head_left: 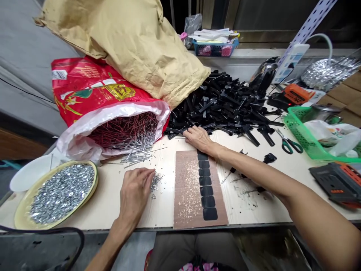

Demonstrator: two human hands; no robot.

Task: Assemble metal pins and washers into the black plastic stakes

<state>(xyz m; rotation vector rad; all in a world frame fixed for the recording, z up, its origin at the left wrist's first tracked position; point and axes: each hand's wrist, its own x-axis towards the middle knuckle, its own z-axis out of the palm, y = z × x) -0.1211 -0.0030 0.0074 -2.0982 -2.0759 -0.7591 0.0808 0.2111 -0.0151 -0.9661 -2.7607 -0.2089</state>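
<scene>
My left hand (134,190) is closed in a pinch beside a small pile of tiny metal nuts or washers (155,182); whatever its fingertips hold is too small to make out. Farther off, my right hand (199,138) has its fingers bent at the front edge of a heap of black plastic parts (225,101). Its fingertips meet the end of a black bar (174,131), and what lies under them is hidden. Below that hand, a column of black rounded squares (207,191) runs along a brown board (180,222) speckled with pale bits.
A red bag (93,86) spills long screws (126,131) at left, under a brown paper sack (126,45). A yellow bowl (94,184) holds metal washers (62,192). At right are scissors (289,145), a green basket (293,122), an orange-black battery (338,184) and loose assembled parts (258,189).
</scene>
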